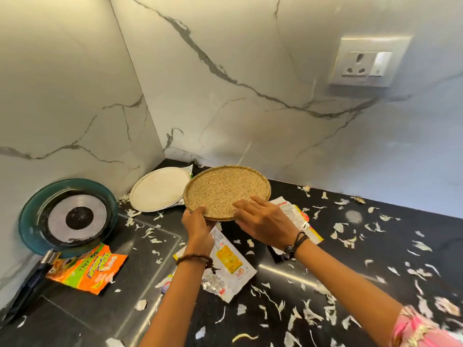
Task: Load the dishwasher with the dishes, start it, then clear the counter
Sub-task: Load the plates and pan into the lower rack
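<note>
Head view looks down on a dark table (375,246) set in a marble-walled corner, where both hands are on a round woven plate (226,191). The left hand (198,225) curls round the near-left rim, thumb on top and fingers underneath, so it carries the weight. The right hand (263,219) lies mostly flat, fingers straight over the near edge and top surface, which looks like steadying rather than gripping. The plate is tilted, far edge higher, and seems lifted off the table, overlapping a white plate (157,190) that lies flat just behind it to the left. Two hands make sense here: the plate is wide, shallow and light, and could tip from a one-sided hold. A frying pan (67,217) leans against the left wall, its handle running toward the near left. Torn snack wrappers (87,270) and pale peel scraps (310,314) litter the table, so the clearing part of the job looks barely begun. No dishwasher is in view.
</note>
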